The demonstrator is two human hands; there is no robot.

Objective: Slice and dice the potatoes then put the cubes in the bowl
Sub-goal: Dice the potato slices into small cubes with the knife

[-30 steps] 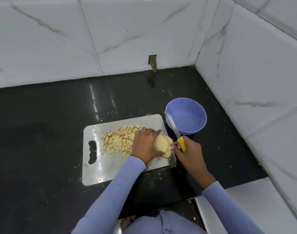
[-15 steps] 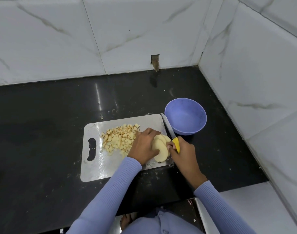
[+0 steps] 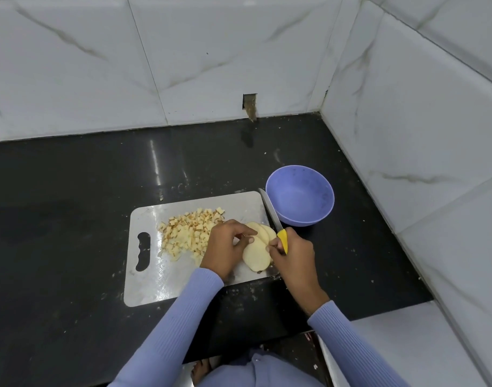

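Pale potato slices (image 3: 257, 251) lie fanned out on the right end of a steel cutting board (image 3: 150, 275). My left hand (image 3: 228, 247) pinches the edge of the slices with fingertips and thumb. My right hand (image 3: 293, 256) grips the yellow handle of a knife (image 3: 271, 216), whose blade points away toward the board's far right corner. A heap of diced potato cubes (image 3: 189, 233) sits in the middle of the board, left of my left hand. The purple bowl (image 3: 300, 195) stands just right of the board, nothing in it.
The board lies on a black counter (image 3: 71, 219) in a corner of white marble-tiled walls (image 3: 420, 135). Small potato crumbs are scattered on the counter around the board. A small hole in the back wall (image 3: 249, 103) sits above the counter.
The potato has gone from a held stack to slices fanned flat on the board. My left hand has drawn back to their left edge; the knife has shifted slightly left.
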